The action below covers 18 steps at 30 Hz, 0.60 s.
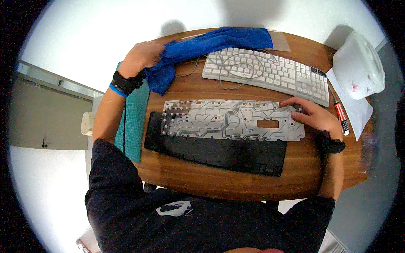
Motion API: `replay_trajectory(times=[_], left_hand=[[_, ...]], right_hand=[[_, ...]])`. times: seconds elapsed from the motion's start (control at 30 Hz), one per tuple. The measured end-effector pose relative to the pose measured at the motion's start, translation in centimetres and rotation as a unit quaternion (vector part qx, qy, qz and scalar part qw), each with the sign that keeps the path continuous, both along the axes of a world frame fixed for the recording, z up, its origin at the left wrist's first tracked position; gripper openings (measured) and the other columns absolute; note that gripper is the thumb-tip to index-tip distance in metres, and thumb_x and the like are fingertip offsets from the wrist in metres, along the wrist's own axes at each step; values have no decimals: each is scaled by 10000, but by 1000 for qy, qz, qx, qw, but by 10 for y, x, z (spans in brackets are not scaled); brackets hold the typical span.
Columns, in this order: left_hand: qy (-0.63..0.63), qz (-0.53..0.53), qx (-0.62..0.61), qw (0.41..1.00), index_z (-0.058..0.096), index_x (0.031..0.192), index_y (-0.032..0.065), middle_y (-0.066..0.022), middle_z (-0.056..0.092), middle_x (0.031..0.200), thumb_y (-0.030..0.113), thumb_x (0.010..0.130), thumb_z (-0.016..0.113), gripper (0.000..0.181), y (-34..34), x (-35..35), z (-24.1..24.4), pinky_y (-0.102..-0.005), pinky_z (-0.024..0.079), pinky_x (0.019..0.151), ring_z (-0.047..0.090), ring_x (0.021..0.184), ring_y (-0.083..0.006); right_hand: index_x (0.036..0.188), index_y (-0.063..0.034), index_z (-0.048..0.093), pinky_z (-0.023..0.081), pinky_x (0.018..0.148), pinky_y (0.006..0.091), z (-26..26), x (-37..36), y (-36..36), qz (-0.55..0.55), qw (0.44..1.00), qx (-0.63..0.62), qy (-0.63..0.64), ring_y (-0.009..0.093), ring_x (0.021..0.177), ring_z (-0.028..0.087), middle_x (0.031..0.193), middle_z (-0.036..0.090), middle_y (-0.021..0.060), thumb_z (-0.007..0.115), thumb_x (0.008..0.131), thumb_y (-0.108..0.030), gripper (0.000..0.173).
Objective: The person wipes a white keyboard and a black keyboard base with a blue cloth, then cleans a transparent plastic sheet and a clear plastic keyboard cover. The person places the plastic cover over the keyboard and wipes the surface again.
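Note:
At the table's far left, my left hand [143, 57] is closed around one end of a blue cloth [218, 42], with a loose corner hanging below it. A keyboard membrane sheet [205, 126], printed with traces and darkly stained at its upper left, lies partly over a black keyboard case part [215, 153]. Across the sheet's right end rests my right hand [313, 115], thumb and index finger spread apart. The thumb touches the sheet; the other fingertips are hard to make out. White dots, perhaps rubber domes, show at the stained end.
Behind the sheet sits a white keyboard [269, 69] with its cable [235, 83] looped on top. A red-handled screwdriver [341, 118] lies at the right by white paper [359, 109] and a white plastic container [359, 66]. A green cutting mat [134, 126] is under my left arm.

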<state>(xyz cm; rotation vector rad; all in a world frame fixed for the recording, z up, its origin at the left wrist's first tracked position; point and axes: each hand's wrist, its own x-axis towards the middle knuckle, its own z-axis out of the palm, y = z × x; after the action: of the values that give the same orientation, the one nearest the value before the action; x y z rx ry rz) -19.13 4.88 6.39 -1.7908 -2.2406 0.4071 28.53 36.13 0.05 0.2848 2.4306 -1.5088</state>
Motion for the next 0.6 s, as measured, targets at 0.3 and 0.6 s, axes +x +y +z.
replay_trajectory(times=[0.3,0.6], left_hand=[[-110,-254,60,959,447,1613,261,-227,420,1636,479,1125,443,535,124,107,-50,-505,432,1205,487,1448,-429],[-201,-217,48,954,629,1389,113,-226,663,1309,194,1022,640,376,144,36,-53,-517,543,1022,641,1214,-448]], right_hand=[[1482,-108,560,465,1116,363,11,1,-6,3,1000,16,-9,181,1304,566,1418,631,81,597,1094,-156,393],[1481,-103,559,463,1123,376,13,6,-10,-3,998,67,4,199,1318,575,1428,633,87,592,1093,-150,393]])
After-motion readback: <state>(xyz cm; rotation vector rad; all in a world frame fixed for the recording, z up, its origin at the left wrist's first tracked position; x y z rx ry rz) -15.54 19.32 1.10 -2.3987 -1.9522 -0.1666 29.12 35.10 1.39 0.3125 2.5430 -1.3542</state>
